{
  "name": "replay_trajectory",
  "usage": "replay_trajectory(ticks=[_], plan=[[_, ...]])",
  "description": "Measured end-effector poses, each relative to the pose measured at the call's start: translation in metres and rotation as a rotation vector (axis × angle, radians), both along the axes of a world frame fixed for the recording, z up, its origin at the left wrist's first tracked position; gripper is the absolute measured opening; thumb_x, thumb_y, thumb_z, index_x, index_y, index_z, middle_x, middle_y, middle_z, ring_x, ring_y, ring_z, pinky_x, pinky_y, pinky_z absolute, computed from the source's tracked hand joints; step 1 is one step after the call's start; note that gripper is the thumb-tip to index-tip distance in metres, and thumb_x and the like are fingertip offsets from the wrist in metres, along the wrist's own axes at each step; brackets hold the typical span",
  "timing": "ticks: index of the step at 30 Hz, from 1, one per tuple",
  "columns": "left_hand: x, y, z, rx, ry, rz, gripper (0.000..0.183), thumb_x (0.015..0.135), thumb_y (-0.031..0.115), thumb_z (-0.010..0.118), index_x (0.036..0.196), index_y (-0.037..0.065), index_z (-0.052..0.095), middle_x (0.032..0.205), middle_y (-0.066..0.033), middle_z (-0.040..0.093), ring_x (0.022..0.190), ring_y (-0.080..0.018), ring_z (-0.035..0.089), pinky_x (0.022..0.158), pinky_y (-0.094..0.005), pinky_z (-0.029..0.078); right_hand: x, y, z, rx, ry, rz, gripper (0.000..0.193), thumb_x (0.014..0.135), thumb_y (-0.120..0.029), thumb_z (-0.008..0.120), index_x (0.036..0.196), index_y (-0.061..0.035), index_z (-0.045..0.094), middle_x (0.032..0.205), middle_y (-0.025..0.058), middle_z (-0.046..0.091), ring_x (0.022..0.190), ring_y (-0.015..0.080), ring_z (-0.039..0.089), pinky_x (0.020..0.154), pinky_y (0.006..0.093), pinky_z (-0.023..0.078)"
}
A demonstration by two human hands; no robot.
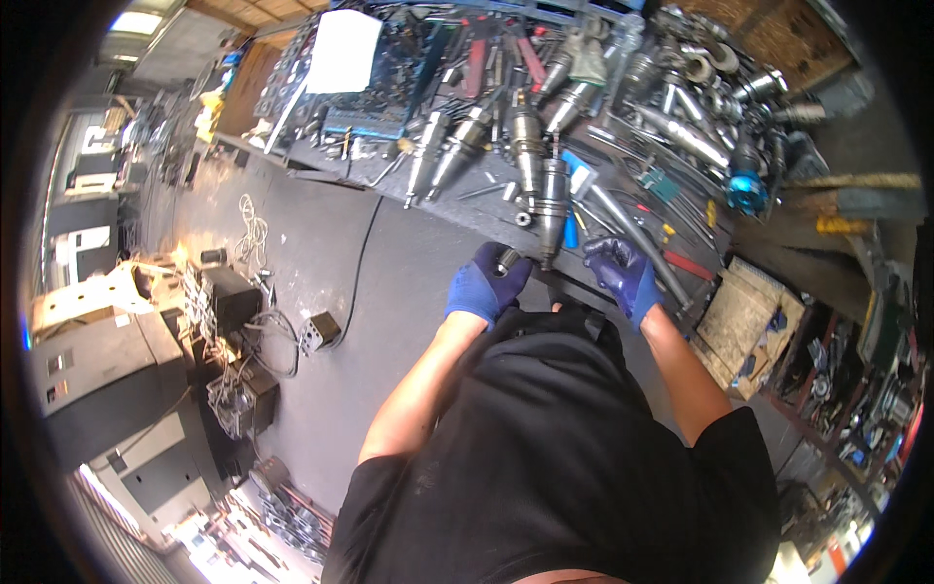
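Observation:
Both hands wear blue gloves with darker purple coating and are at the near edge of a cluttered workbench. My left hand is closed around a short ribbed metal cylinder, whose end shows between thumb and fingers. To the right, my right hand has its fingers curled in; whatever they hold, if anything, is hidden. A steel tool holder lies between the hands, its narrow end toward me at the bench edge. Just below it, a dark bar runs between the hands. Beside my right hand is a long grey metal tube.
More tool holders lie behind, with piled metal parts at the back right. A white sheet lies on a blue tray at the back left. A worn, light-coloured board is at right. A cable crosses the floor.

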State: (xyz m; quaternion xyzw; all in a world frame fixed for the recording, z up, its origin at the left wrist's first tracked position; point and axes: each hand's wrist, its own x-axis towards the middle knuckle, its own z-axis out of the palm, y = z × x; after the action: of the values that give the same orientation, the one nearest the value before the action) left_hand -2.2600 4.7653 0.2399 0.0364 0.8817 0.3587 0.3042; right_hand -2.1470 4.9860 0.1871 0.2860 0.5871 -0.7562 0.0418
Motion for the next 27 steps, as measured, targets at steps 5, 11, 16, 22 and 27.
replay_trajectory(ticks=[5, 11, 16, 22, 27], plan=[[-0.036, -0.041, -0.003, -0.110, 0.106, -0.030, 0.051, 0.084, 0.041, 0.076, 0.122, 0.007, 0.069, 0.102, -0.0205, 0.075, 0.095, -0.0329, 0.074, 0.084, -0.0399, 0.057, -0.050, -0.048, 0.021, -0.123, 0.031, 0.116, 0.023, 0.094, -0.011, 0.068, 0.116, -0.0051, 0.071, 0.098, 0.0030, 0.073, 0.083, 0.0081, 0.065, 0.068, 0.0243, 0.052], [-0.080, -0.068, -0.008, -0.024, 0.293, -0.415, 0.053, 0.091, 0.040, 0.067, 0.134, 0.011, 0.060, 0.101, -0.0197, 0.074, 0.099, -0.0381, 0.070, 0.095, -0.0477, 0.049, -0.112, -0.124, 0.012, -0.040, 0.018, 0.226, 0.023, 0.094, -0.015, 0.069, 0.114, -0.0039, 0.070, 0.093, 0.0023, 0.071, 0.073, 0.0088, 0.061, 0.065, 0.0261, 0.051], [-0.127, -0.104, -0.013, -0.086, 0.271, -0.523, 0.058, 0.084, 0.030, 0.074, 0.137, 0.014, 0.060, 0.107, -0.0225, 0.072, 0.099, -0.0407, 0.070, 0.085, -0.0488, 0.056, -0.157, -0.170, 0.018, -0.025, -0.123, 0.143, 0.026, 0.095, -0.018, 0.070, 0.116, -0.0024, 0.069, 0.096, 0.0035, 0.071, 0.077, 0.0099, 0.062, 0.069, 0.0273, 0.052], [-0.171, -0.140, -0.013, -0.016, 0.297, -0.682, 0.057, 0.084, 0.033, 0.075, 0.135, 0.014, 0.061, 0.103, -0.0201, 0.073, 0.096, -0.0397, 0.070, 0.082, -0.0488, 0.056, -0.182, -0.206, 0.031, -0.110, -0.053, 0.100, 0.029, 0.097, -0.024, 0.072, 0.114, -0.0007, 0.069, 0.094, 0.0029, 0.071, 0.081, 0.0097, 0.065, 0.071, 0.0270, 0.053], [-0.200, -0.156, -0.002, 0.129, 0.305, -0.695, 0.052, 0.086, 0.039, 0.073, 0.130, 0.014, 0.064, 0.100, -0.0181, 0.074, 0.092, -0.0395, 0.070, 0.080, -0.0491, 0.055, -0.207, -0.220, 0.062, -0.079, -0.236, 0.036, 0.028, 0.099, -0.030, 0.068, 0.108, -0.0039, 0.071, 0.090, 0.0004, 0.070, 0.074, 0.0075, 0.059, 0.065, 0.0254, 0.047]])
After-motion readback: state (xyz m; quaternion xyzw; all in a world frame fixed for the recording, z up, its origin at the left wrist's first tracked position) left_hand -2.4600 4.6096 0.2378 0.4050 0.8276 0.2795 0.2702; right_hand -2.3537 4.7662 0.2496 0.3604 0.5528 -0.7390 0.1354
